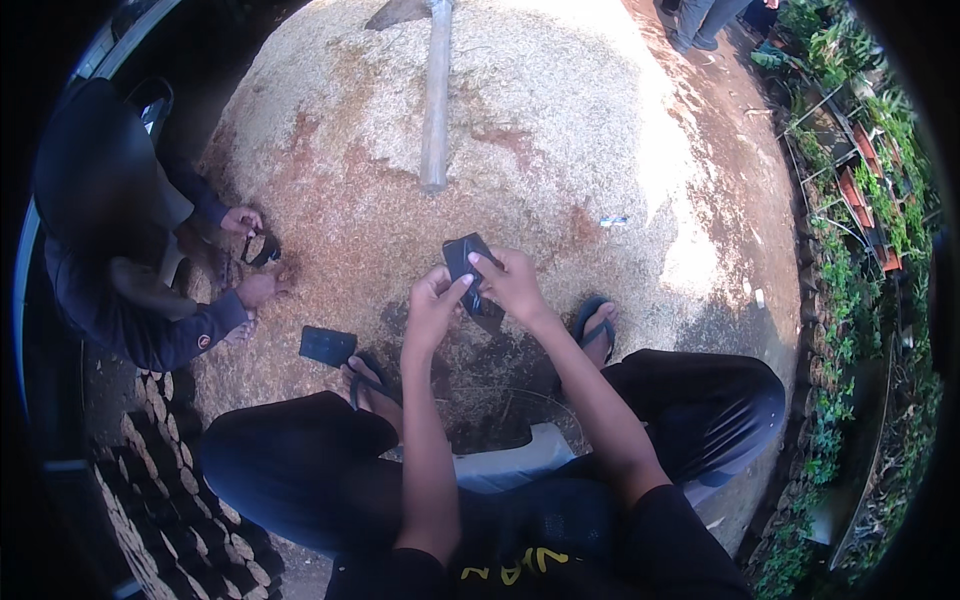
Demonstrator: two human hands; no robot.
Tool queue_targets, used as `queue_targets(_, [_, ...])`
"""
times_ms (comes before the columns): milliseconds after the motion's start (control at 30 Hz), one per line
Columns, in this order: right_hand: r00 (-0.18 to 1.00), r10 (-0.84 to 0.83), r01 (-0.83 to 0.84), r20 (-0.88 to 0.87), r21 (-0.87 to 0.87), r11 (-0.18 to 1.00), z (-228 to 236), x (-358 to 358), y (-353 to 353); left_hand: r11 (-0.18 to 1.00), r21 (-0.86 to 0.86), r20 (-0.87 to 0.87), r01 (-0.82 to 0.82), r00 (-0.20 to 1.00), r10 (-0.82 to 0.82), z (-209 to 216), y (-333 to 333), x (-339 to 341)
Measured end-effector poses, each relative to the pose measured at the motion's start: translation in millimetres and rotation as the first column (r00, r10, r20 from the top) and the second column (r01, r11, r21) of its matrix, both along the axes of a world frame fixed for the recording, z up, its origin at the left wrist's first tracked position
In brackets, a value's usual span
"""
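Note:
Between my two hands is a flat black plastic planting bag (463,256), held over a heap of pale, husk-like growing mix (560,130). My left hand (430,303) pinches its left side, thumb on top. From the right, my right hand (513,287) grips it with the thumb pressed onto its face. The bag's lower part is partly hidden by my fingers. On the mix by my left foot lies a flat black stack (328,346), apparently more such bags.
A hoe (435,110) lies on the heap, handle toward me. At the left, a crouching co-worker (120,230) handles a small black bag (262,250). Filled black bags (190,510) stand in rows at lower left. Green plants (830,400) border the right side.

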State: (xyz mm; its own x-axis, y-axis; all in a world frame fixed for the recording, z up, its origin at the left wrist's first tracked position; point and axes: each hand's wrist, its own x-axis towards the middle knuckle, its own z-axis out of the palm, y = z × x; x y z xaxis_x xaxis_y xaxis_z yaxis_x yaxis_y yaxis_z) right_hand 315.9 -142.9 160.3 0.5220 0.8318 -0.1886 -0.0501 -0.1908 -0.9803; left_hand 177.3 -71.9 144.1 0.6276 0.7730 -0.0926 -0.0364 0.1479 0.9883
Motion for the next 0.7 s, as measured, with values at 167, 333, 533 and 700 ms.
queue_targets(167, [0.994, 0.017, -0.011, -0.105, 0.060, 0.998, -1, 5, 2, 0.999, 0.019, -0.019, -0.049, 0.999, 0.049, -9, 9, -10])
queue_targets(333, [0.997, 0.047, -0.038, -0.060, 0.138, 0.990, 0, 10, 3, 0.938, 0.273, -0.103, -0.214, 0.963, 0.250, -14, 12, -8])
queue_targets(533, [0.992, -0.096, 0.092, 0.086, 0.054, 0.994, 9, -5, 10, 0.823, 0.431, -0.170, -0.370, 0.862, 0.477, -6, 13, -11])
queue_targets(700, [0.933, 0.053, -0.082, 0.355, 0.067, 0.994, 1, -28, 12, 0.824, 0.312, -0.078, -0.473, 0.852, 0.518, -2, 7, -2])
